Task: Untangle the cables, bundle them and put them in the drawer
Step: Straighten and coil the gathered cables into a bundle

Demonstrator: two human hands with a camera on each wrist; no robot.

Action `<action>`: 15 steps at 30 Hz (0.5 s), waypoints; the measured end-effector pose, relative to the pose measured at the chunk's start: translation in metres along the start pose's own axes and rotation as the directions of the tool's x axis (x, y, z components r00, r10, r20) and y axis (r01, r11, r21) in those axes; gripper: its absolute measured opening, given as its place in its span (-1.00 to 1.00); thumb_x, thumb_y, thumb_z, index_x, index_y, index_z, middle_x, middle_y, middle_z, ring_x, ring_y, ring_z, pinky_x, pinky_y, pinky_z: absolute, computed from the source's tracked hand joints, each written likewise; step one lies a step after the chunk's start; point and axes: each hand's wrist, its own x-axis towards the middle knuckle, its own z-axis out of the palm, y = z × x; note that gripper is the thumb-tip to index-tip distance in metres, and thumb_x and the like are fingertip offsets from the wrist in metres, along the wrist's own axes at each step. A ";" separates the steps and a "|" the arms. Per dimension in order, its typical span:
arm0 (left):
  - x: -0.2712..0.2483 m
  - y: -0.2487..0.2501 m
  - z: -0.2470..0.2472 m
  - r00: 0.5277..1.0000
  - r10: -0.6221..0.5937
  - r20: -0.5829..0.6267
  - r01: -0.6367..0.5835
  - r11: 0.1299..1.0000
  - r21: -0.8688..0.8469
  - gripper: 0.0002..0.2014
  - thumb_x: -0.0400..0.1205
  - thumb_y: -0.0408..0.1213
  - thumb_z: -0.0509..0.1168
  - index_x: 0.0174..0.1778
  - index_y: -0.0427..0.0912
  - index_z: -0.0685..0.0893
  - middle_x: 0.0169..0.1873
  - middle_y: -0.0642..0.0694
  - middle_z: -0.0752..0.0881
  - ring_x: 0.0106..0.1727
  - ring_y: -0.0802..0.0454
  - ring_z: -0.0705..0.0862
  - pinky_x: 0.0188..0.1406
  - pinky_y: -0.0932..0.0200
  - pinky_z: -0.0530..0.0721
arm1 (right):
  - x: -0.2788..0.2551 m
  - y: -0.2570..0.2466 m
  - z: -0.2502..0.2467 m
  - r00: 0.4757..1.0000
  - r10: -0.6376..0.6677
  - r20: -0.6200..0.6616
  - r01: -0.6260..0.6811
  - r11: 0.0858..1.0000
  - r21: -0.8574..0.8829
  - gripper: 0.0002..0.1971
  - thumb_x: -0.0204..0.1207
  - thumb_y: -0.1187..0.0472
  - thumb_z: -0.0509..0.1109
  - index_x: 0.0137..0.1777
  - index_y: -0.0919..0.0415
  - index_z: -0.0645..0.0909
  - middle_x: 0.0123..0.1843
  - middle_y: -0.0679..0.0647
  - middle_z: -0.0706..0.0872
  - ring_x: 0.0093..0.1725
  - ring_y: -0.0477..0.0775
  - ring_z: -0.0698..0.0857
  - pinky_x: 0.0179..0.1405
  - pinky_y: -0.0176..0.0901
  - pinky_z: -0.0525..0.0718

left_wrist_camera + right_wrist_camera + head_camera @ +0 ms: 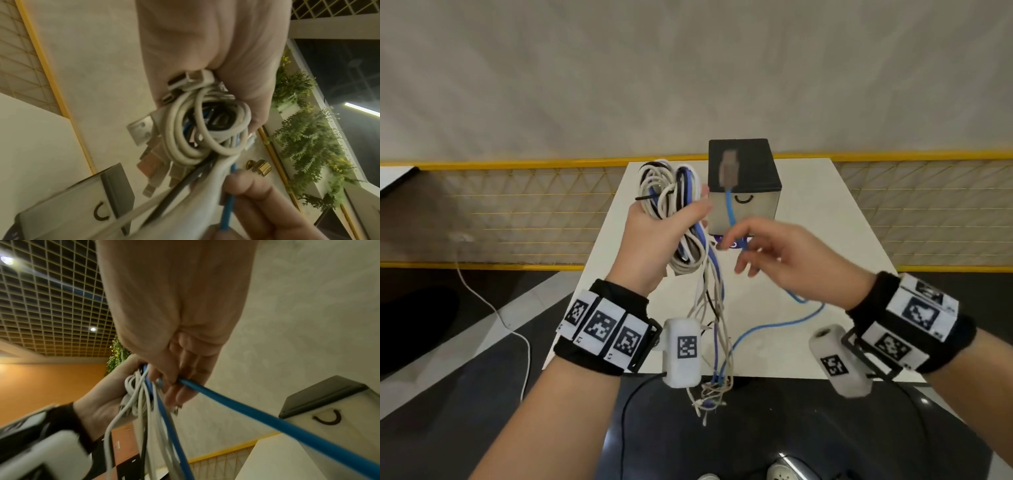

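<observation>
The task looks mid-way: above the table (808,219), in front of the drawer box (743,185), the left hand (654,240) grips a coiled bundle of cables (671,192), loose ends trailing below it; the right hand (784,260) pinches the blue cable (731,212), not yet wound in; the drawer in the box appears closed; the blue cable's plug is blurred, and the coil's inner tangle is hard to read.

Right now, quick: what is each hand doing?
Left hand: closed around the cable bundle.
Right hand: pinching the blue cable, other fingers loose.
</observation>
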 end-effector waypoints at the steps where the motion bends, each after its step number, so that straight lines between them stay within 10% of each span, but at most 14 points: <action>1: 0.000 0.002 0.002 1.000 0.001 0.010 -0.001 1.000 0.010 -0.47 0.39 -0.13 0.61 0.27 -0.17 0.73 0.07 -0.08 0.85 0.13 -0.05 0.83 0.26 -0.17 0.73 | -0.002 0.000 0.004 0.999 -0.004 0.039 0.005 1.000 -0.029 -0.66 0.59 0.54 0.18 0.12 0.11 0.57 0.13 -0.25 0.64 -0.13 -0.02 0.76 -0.13 -0.15 0.73; 7: -0.004 0.002 0.012 0.994 0.022 0.104 -0.026 0.999 0.043 -0.68 0.47 -0.17 0.53 0.08 -0.24 0.81 -0.04 -0.17 0.87 0.07 -0.07 0.85 0.22 -0.09 0.77 | -0.004 0.002 0.002 0.992 0.005 0.124 0.013 0.989 -0.145 -0.69 0.60 0.50 0.16 0.07 0.04 0.53 -0.07 -0.51 0.59 -0.16 -0.14 0.71 -0.23 -0.44 0.55; 10: -0.004 -0.001 0.015 0.993 0.016 0.114 -0.025 0.997 0.078 -0.88 0.43 -0.20 0.54 -0.22 -0.16 0.83 -0.20 -0.25 0.85 -0.12 -0.14 0.85 -0.02 0.01 0.81 | -0.008 0.006 -0.001 0.993 0.048 0.109 -0.043 0.998 -0.046 -0.77 0.62 0.51 0.17 0.03 0.14 0.43 0.02 -0.29 0.65 -0.11 -0.08 0.76 -0.22 -0.42 0.55; 15: -0.003 -0.004 0.021 0.991 0.009 0.136 -0.019 0.997 0.079 -0.78 0.50 -0.33 0.56 0.02 -0.27 0.77 -0.19 -0.19 0.86 -0.15 -0.04 0.85 -0.08 0.09 0.82 | -0.010 0.010 0.000 0.998 0.052 0.041 -0.056 0.994 0.091 -0.81 0.62 0.48 0.22 0.06 0.22 0.31 -0.08 0.05 0.73 -0.15 0.01 0.78 -0.19 -0.38 0.57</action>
